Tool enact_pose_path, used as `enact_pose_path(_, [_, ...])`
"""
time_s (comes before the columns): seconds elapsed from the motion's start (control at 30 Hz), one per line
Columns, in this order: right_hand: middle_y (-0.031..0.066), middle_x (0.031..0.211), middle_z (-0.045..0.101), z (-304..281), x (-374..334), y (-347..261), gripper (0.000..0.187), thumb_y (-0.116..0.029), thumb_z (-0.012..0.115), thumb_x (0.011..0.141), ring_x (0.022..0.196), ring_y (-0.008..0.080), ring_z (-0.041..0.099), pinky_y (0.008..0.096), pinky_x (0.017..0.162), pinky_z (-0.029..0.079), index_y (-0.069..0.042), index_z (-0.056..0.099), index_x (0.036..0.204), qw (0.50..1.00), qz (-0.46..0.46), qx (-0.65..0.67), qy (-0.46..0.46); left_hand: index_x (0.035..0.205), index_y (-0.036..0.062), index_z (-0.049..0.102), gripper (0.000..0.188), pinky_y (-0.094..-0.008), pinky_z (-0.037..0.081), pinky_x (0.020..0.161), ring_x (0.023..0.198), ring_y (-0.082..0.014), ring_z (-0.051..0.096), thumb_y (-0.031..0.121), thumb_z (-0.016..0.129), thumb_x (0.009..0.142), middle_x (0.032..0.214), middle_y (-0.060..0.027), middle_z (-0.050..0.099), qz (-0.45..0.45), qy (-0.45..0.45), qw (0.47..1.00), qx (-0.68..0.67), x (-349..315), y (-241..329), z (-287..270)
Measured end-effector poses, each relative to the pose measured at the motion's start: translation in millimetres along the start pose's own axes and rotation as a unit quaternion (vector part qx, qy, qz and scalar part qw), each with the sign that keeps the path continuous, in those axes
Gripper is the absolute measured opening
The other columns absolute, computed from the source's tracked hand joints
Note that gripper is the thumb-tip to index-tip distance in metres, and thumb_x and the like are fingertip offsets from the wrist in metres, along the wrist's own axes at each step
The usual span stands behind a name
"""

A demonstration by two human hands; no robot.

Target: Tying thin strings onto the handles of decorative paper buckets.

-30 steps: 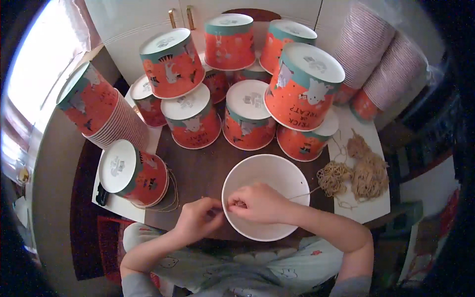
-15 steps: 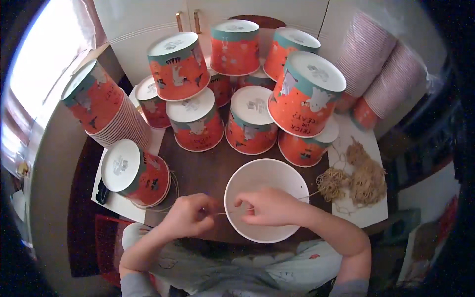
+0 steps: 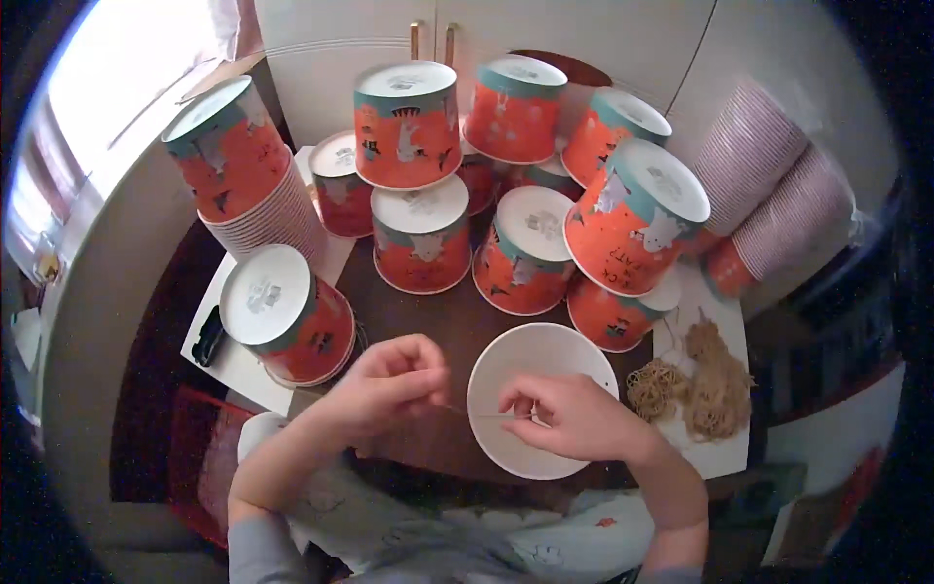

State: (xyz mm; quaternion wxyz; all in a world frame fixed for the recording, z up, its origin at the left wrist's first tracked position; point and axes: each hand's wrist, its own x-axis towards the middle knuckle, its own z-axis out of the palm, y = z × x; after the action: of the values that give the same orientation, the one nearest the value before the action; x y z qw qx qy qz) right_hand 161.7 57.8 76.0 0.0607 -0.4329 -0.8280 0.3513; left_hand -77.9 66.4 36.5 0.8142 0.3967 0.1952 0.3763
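Table [image 3: 418, 319]: dark brown, pale at both ends, extending beneath the open bucket [image 3: 530, 357] on every side. Upturned buckets [image 3: 407, 146], orange and green with white bases uppermost, stand two tiers high behind the open bucket. Two long nested stacks [image 3: 749, 146] lean beyond its far right; a shorter nested stack [image 3: 268, 214] tilts at its far left. One further upturned bucket [image 3: 268, 297] sits left of it, base tipped toward the left.

The open bucket is white inside and located directly before the person. Its mouth points upward; its long axis is near upright.

Twine bundles [image 3: 718, 389], tan and tangled, lie just right of the open bucket. The left hand [image 3: 389, 387] is raised left of its rim, fingers curled, thumb against the forefinger; whether they grip anything cannot be told. The right hand [image 3: 574, 417] is over its mouth, fingers bent, pinching a string [image 3: 494, 416]; the exact contact is partly hidden. The string's long axis runs crosswise over the open bucket's left rim, pointing toward the left hand.
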Motion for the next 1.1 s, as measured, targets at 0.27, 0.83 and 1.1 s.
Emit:
enact_pose_path(0.27, [0.0049, 0.077, 0.059, 6.6, 8.8, -1.7, 0.013, 0.001, 0.051, 0.078, 0.070, 0.0123, 0.056, 0.0226, 0.062, 0.043, -0.003, 0.058, 0.088, 0.961, -0.154, 0.210, 0.091, 0.095, 0.0017, 0.055, 0.015, -0.0199, 0.043, 0.071, 0.080, -0.0051, 0.052, 0.012, 0.055, 0.083, 0.084, -0.0001, 0.057, -0.054, 0.060, 0.981, 0.174, 13.9, -24.8, 18.1])
enact_pose_path(0.83, [0.0080, 0.086, 0.059, 26.7, 14.2, 12.5, 0.017, -0.012, 0.065, 0.068, 0.076, 0.0230, 0.058, 0.0322, 0.067, 0.046, -0.005, 0.062, 0.083, 0.965, -0.177, -0.015, 0.194, 0.086, 0.0025, 0.051, 0.006, -0.0213, 0.042, 0.073, 0.078, -0.0065, 0.051, 0.008, 0.052, 0.084, 0.083, 0.0002, 0.055, -0.031, -0.009, 0.989, 0.146, 8.7, -30.1, 11.5])
enact_pose_path(1.1, [0.0030, 0.090, 0.056, 36.8, -3.6, -8.9, 0.012, -0.011, 0.065, 0.065, 0.087, 0.0229, 0.052, 0.0374, 0.078, 0.036, -0.010, 0.058, 0.074, 0.937, -0.117, -0.105, 0.313, 0.083, 0.0018, 0.049, 0.006, -0.0244, 0.043, 0.076, 0.081, -0.0106, 0.055, 0.007, 0.052, 0.084, 0.082, -0.0035, 0.056, -0.060, 0.078, 0.977, 0.190, 7.9, -23.3, 9.0])
